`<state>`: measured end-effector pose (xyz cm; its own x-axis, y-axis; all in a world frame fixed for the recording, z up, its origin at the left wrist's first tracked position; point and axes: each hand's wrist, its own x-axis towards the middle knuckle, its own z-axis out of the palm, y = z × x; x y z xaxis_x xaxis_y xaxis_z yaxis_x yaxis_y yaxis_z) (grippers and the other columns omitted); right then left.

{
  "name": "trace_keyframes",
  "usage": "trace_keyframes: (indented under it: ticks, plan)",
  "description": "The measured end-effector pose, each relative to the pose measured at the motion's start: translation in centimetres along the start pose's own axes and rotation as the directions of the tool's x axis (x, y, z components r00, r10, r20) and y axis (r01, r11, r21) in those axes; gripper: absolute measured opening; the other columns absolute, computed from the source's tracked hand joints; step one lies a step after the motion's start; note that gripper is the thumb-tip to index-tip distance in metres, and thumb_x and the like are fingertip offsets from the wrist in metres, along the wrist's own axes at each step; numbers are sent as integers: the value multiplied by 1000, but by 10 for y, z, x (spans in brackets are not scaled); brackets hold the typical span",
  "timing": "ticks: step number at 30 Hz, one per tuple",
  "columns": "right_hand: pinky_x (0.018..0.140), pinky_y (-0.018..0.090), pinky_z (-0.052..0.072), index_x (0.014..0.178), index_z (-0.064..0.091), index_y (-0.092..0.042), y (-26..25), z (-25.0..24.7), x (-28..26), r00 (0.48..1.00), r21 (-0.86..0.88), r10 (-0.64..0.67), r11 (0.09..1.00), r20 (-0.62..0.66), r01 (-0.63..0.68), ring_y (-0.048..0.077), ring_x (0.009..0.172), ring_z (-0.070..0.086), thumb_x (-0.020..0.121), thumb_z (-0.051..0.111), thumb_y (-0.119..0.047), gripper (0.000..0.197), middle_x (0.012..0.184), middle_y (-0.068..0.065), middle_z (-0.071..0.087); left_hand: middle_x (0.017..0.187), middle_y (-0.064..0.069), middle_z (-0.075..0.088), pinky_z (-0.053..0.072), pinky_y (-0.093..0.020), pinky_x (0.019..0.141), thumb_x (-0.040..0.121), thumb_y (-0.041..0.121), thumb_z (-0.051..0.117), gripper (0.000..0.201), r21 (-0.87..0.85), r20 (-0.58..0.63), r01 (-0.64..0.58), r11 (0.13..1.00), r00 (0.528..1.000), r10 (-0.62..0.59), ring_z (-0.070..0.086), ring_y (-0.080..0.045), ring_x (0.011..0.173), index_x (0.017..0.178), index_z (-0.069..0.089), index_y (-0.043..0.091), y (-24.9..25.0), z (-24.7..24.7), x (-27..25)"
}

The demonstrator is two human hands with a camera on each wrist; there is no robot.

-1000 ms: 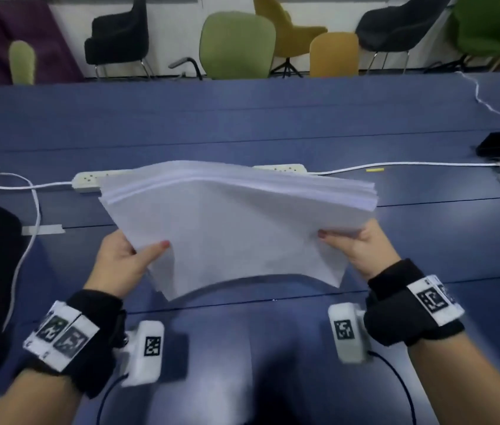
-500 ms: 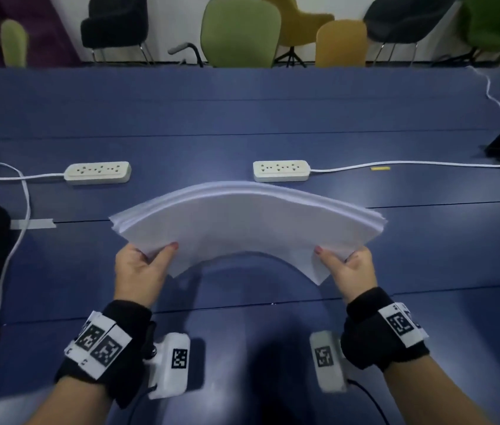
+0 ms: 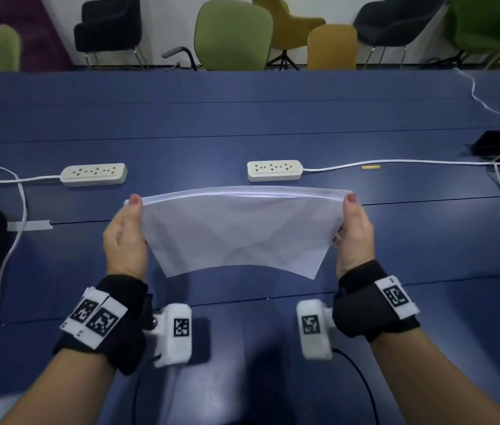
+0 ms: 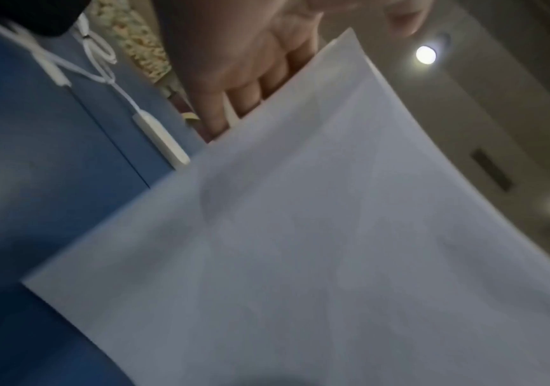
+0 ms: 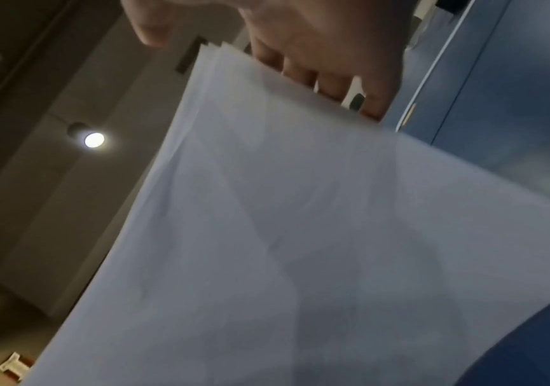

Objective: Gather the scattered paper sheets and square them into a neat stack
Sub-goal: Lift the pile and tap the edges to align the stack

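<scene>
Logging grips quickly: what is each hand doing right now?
Left hand: grips the paper stack by its left edge.
Right hand: grips its right edge.

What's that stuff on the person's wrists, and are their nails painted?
Each wrist wears a black fabric band: the left wristband has two white tags with black square-pattern markers, the right wristband has one. A white boxy camera with its own marker sits inside each wrist, trailing a thin black cable. The forearms are bare, no sleeves. The thumbnails on both hands are painted dark red.
</scene>
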<state>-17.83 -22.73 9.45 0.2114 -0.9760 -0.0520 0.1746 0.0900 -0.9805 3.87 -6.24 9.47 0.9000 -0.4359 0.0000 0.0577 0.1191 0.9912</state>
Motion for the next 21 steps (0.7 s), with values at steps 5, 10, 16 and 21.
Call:
trace_keyframes:
  ticks: [5,10,16,21]
  plan:
    - [90,34,43,67,63,-22,3,14,8,968,40,171,985,-182,-167,17,88,59,45,65,-77,59,88,1,64,64,5,53,41,-31,72,84,50,54,37,-45,-172,123,991,977,-129,51,-11,64,61,50,21,8,18,-3]
    - [70,35,34,56,48,-27,-2,15,8,964,65,143,989,-224,-131,21,72,39,53,64,-59,36,77,4,41,68,7,54,41,-27,70,88,36,53,23,-75,-182,89,993,978,-102,51,-7,64,68,57,23,11,19,0]
    - [64,30,33,59,40,-19,-3,18,12,956,18,97,995,-277,-96,20,65,33,59,66,-59,48,66,4,35,44,16,52,38,-10,47,86,36,57,28,-17,-192,124,992,973,-125,47,7,38,62,49,23,11,24,1]
    - [59,28,31,42,32,-21,-2,19,11,960,-51,17,998,-280,-32,15,56,31,68,64,-43,47,44,-11,31,71,8,49,40,-29,71,79,47,58,28,-1,-188,185,983,965,-182,49,-11,69,66,51,24,11,21,5]
